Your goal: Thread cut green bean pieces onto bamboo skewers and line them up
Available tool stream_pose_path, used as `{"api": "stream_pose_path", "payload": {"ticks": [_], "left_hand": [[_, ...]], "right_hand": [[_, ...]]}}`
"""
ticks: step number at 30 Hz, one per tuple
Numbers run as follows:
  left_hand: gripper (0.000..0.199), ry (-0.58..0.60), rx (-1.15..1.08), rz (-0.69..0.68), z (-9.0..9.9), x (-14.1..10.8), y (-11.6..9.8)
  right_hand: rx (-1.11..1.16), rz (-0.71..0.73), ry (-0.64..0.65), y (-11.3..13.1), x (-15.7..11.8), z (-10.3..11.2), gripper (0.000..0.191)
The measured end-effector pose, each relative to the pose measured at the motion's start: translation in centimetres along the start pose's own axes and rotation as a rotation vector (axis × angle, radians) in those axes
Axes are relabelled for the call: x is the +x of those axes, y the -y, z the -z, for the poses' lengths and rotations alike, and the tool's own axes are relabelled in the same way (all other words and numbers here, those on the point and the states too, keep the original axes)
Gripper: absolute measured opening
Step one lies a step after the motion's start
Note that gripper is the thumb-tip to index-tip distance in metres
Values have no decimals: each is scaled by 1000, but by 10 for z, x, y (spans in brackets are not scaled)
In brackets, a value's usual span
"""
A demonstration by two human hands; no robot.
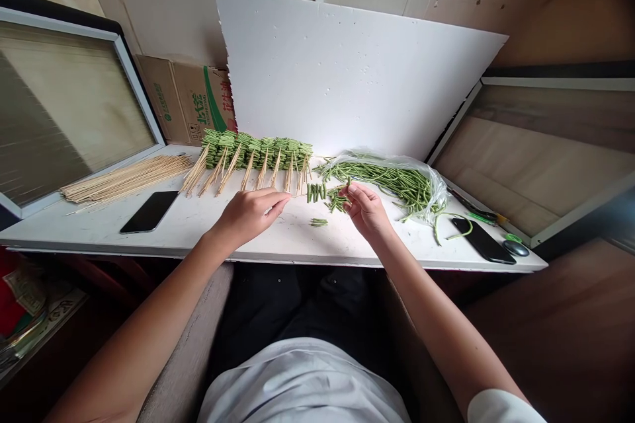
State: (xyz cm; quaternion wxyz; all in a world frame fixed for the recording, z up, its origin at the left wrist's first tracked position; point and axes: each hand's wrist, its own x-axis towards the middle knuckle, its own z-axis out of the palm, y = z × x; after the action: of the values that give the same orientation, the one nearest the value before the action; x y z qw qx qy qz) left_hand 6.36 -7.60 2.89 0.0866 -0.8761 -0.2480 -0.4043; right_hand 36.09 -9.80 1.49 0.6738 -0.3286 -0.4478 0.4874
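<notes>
My left hand (255,213) is closed in a pinch on the end of a thin wooden skewer (298,195). Several short green bean pieces (316,193) sit side by side, threaded on that skewer. Between thumb and fingertips, my right hand (364,208) pinches another bean piece (348,182) near the skewer's far end. Below and behind the skewer, a small heap of cut bean pieces (337,201) lies on the white table. A few more cut pieces (319,222) lie closer to me.
Filled bean skewers (258,151) are stacked along the back. Bare skewers (126,177) lie left, beside a phone (149,212). Long green beans (391,178) rest in a plastic bag (436,195) at right, near another phone (482,240). A white foam board (357,73) stands behind.
</notes>
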Motion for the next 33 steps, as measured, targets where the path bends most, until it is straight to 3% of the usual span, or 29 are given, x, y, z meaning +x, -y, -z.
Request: {"api": "stream_pose_path", "payload": {"ticks": [7,33], "left_hand": [[27,17,-2,11,1,1,-2],[32,27,61,-9,5,1,-2]], "right_hand": [[-21,19,-45,-4,1,0,25],[-70,37,-11,-15,2,5,23]]}}
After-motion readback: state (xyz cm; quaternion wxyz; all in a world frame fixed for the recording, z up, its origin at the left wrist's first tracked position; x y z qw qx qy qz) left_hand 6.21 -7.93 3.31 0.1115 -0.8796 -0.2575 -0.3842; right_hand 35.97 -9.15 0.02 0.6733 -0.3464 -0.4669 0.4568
